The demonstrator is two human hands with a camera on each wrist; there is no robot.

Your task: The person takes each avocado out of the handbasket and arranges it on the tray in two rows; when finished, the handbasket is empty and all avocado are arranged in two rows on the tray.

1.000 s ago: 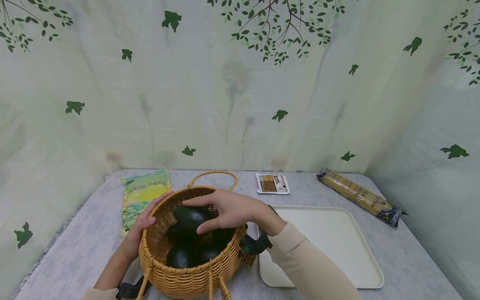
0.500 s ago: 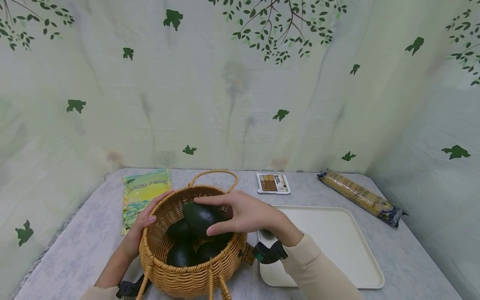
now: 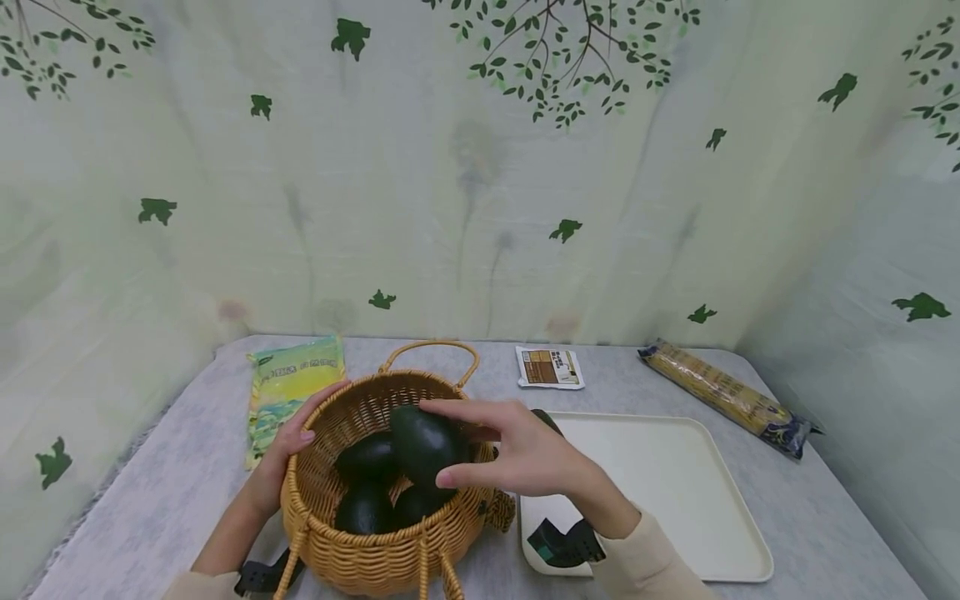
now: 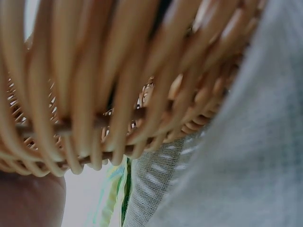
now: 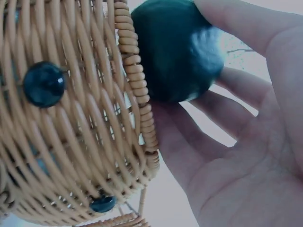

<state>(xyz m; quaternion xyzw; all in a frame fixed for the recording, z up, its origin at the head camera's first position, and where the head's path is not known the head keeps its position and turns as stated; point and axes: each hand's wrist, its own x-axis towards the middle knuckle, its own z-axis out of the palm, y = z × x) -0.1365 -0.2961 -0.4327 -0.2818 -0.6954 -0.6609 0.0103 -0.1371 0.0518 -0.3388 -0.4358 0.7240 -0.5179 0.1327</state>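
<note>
A wicker basket (image 3: pixel 375 562) stands at the front left of the table with several dark green avocados inside, among them a lower avocado (image 3: pixel 363 508). My right hand (image 3: pixel 525 450) grips one avocado (image 3: pixel 426 446) between thumb and fingers, lifted to the basket's right rim above the others. In the right wrist view that avocado (image 5: pixel 175 52) sits beside the woven rim, fingers behind it. My left hand (image 3: pixel 288 437) holds the basket's left rim, thumb on the inside. Woven basket wall (image 4: pixel 94 94) fills most of the left wrist view, hiding most of that hand.
A cream tray (image 3: pixel 652 492) lies right of the basket; a dark shape on its near-left side is partly hidden behind my right hand. Behind are a green-yellow pouch (image 3: pixel 296 375), a small brown-white packet (image 3: pixel 550 368) and a long gold package (image 3: pixel 723 396). The basket's handle (image 3: pixel 435 343) rises at the back.
My right hand has drawn the avocado up and to the right, from inside the basket toward its right rim. My left hand keeps its hold on the basket.
</note>
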